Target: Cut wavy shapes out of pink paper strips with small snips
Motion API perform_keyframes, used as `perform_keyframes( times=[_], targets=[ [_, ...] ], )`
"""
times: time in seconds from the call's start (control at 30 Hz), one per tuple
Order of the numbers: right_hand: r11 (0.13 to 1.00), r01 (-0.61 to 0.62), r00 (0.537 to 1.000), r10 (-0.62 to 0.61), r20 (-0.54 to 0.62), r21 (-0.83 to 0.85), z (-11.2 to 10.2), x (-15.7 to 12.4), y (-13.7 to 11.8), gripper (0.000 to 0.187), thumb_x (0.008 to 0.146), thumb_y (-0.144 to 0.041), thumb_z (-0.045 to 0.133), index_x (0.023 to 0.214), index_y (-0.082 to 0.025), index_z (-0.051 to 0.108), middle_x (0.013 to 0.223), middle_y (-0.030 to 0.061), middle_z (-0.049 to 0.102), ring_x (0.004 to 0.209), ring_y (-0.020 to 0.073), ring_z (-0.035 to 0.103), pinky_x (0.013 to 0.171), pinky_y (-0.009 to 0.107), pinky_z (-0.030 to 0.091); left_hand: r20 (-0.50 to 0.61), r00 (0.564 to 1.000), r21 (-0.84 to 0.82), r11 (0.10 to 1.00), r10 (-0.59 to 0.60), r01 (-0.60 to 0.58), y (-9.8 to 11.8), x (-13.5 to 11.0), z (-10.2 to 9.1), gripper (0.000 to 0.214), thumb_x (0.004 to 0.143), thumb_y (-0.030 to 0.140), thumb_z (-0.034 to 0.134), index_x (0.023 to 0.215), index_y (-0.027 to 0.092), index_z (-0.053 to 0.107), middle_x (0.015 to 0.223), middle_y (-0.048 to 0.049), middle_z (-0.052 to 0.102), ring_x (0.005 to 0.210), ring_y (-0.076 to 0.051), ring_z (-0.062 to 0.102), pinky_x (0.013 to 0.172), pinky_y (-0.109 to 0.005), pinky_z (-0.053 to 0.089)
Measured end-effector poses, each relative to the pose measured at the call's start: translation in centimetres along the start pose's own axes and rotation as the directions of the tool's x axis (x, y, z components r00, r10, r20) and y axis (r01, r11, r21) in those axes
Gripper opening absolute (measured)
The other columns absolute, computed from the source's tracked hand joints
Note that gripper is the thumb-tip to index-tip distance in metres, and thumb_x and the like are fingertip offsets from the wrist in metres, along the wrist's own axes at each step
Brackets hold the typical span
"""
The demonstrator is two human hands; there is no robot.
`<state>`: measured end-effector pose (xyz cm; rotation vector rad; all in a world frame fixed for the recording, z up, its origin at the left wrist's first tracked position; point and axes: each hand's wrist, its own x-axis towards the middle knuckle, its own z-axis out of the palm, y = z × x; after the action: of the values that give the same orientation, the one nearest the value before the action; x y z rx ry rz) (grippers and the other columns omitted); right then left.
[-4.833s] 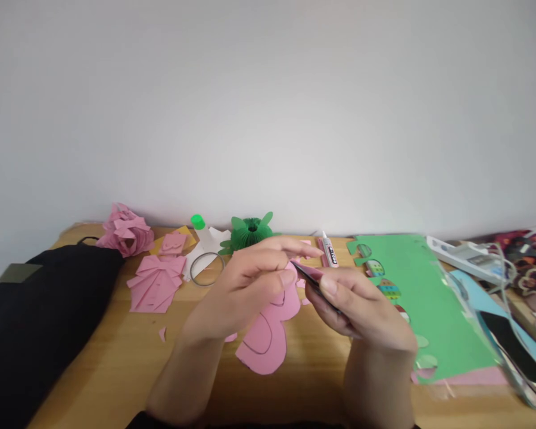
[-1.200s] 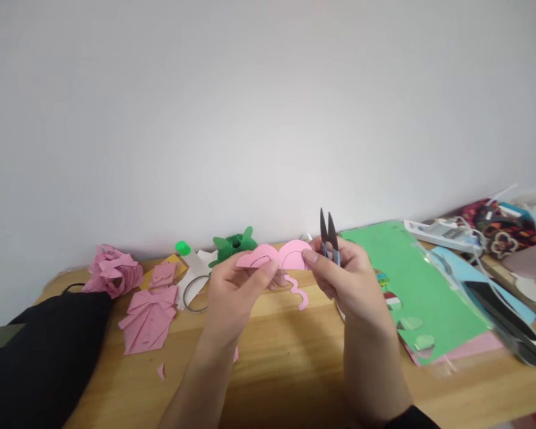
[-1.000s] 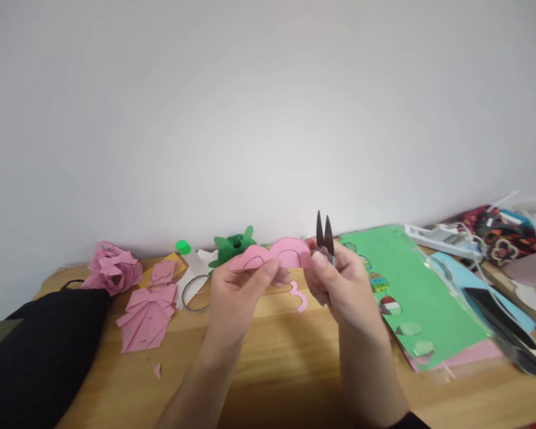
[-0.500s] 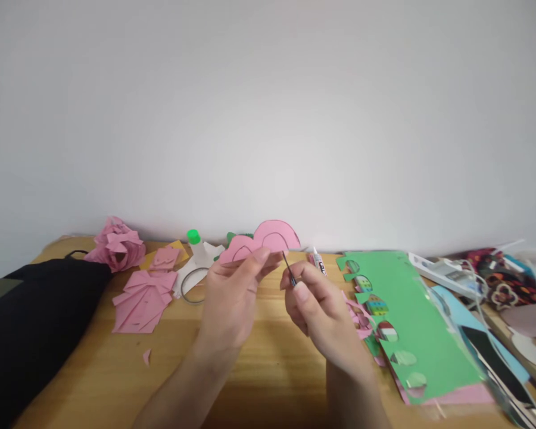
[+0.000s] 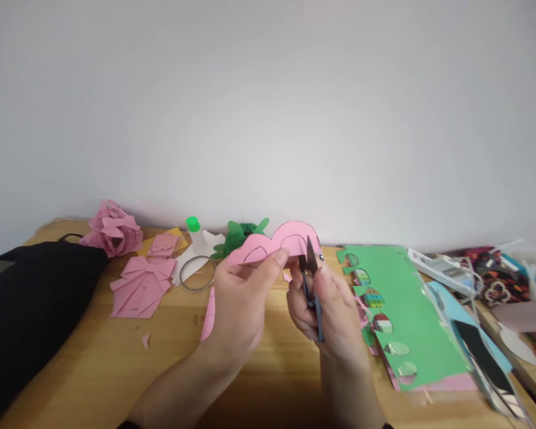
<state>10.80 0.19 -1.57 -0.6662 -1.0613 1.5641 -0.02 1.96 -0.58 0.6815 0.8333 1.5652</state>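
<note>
My left hand [image 5: 241,304] pinches the lower edge of the pink paper shape [image 5: 277,243], thumb and fingers closed on it, lifting it above the wooden table [image 5: 116,363]; my right hand [image 5: 329,313], just beside it, is wrapped round the snips [image 5: 311,280], whose blades touch the paper's right lobe; further off lie a green sheet [image 5: 413,301] to the right, a black bag [image 5: 27,310] to the left, then a metal ring [image 5: 198,273] and a green-capped bottle [image 5: 193,229] by the wall.

Just the one view, head-mounted: looks forward and a bit down across the wooden table [image 5: 93,381] at a plain white wall [image 5: 268,107]. Left hand [image 5: 241,304] and right hand [image 5: 330,310] sit close up, low centre.
</note>
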Motion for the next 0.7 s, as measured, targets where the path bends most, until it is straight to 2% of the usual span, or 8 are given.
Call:
perform_keyframes(
  times=[0.13, 0.7],
  targets=[
    [0.999, 0.016, 1.0, -0.016, -0.006, 0.028, 0.03, -0.07, 0.04, 0.035, 0.098, -0.051, 0.051, 0.082, -0.02, 0.053, 0.047, -0.0116, 0.033, 0.034, 0.0034, 0.016, 0.032, 0.013, 0.016, -0.018, 0.999, 0.006, 1.0, -0.031, 0.031, 0.01, -0.04, 0.04, 0.011, 0.073, 0.028, 0.078, 0.065, 0.022, 0.072, 0.069, 0.0004, 0.076, 0.066, -0.019, 0.071, 0.068, -0.031, 0.059],
    [1.0, 0.014, 0.999, -0.015, -0.041, -0.009, 0.04, 0.05, -0.04, 0.036, 0.098, -0.05, 0.052, 0.078, -0.02, 0.052, 0.046, -0.0109, 0.035, 0.034, 0.0038, 0.017, 0.031, 0.014, 0.016, 0.007, 1.0, -0.04, 0.999, -0.005, 0.005, -0.05, -0.15, 0.06, 0.011, 0.077, 0.023, 0.076, 0.067, 0.021, 0.072, 0.07, 0.0012, 0.074, 0.066, -0.016, 0.071, 0.068, -0.028, 0.058]
  ],
)
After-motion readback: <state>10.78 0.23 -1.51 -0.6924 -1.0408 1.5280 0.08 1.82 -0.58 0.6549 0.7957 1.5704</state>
